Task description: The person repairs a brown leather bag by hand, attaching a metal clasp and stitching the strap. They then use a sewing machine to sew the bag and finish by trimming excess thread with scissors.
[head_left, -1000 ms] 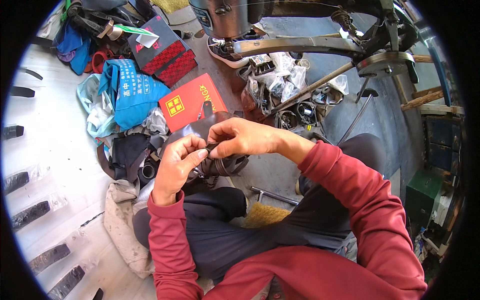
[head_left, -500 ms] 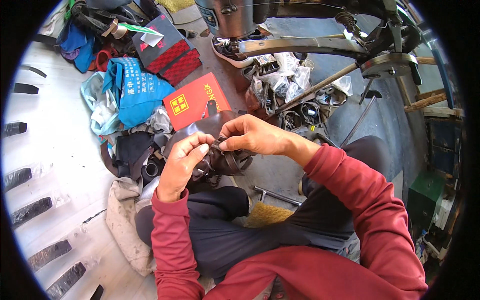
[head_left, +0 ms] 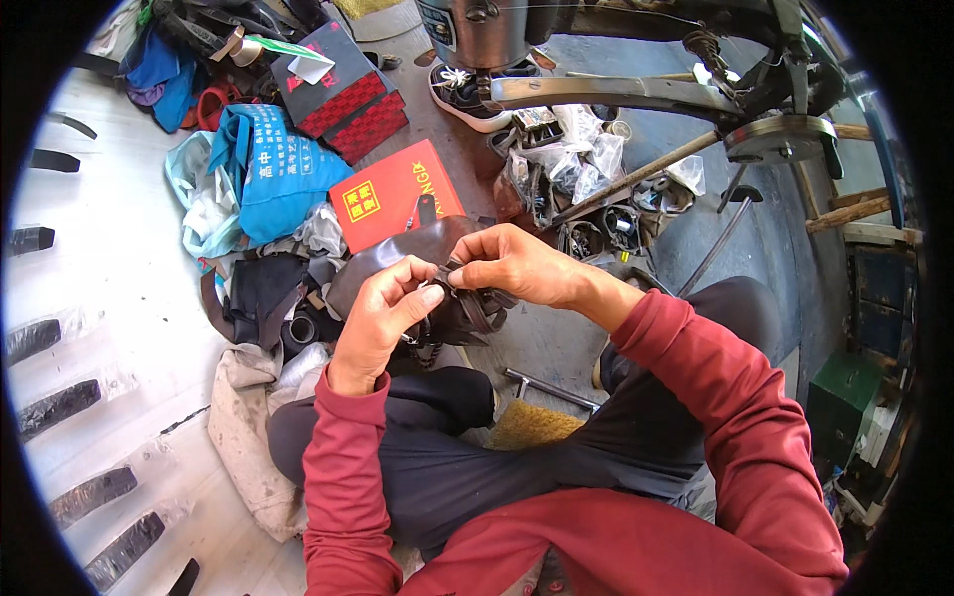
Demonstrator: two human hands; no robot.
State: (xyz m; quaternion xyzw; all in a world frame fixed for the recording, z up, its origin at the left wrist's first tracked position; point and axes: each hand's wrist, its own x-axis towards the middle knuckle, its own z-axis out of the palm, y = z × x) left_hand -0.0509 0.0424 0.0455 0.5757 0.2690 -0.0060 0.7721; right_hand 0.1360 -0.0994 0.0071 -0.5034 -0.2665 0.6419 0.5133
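Observation:
A dark brown leather bag (head_left: 370, 263) lies in front of my lap, its glossy side turned up. My left hand (head_left: 383, 313) and my right hand (head_left: 517, 266) meet above its near side, thumbs and forefingers pinched. Between the fingertips is a small dark part of the bag's strap (head_left: 481, 312); the exact spot they grip is mostly covered. Loops of that strap hang below my right hand. Some small metal fittings show by my left fingers.
Beyond the bag lies a red box (head_left: 393, 189), beside a blue cloth bag (head_left: 283, 174). A metal machine (head_left: 616, 94) with a wheel overhangs the far right. Under it sit a dark shoe (head_left: 472, 104) and several small parts in plastic bags (head_left: 586, 149). A beige cloth (head_left: 243, 427) lies at left.
The whole view has shifted a little, so things sit slightly further right. Both hands keep their pinch on the strap, with only small finger movements.

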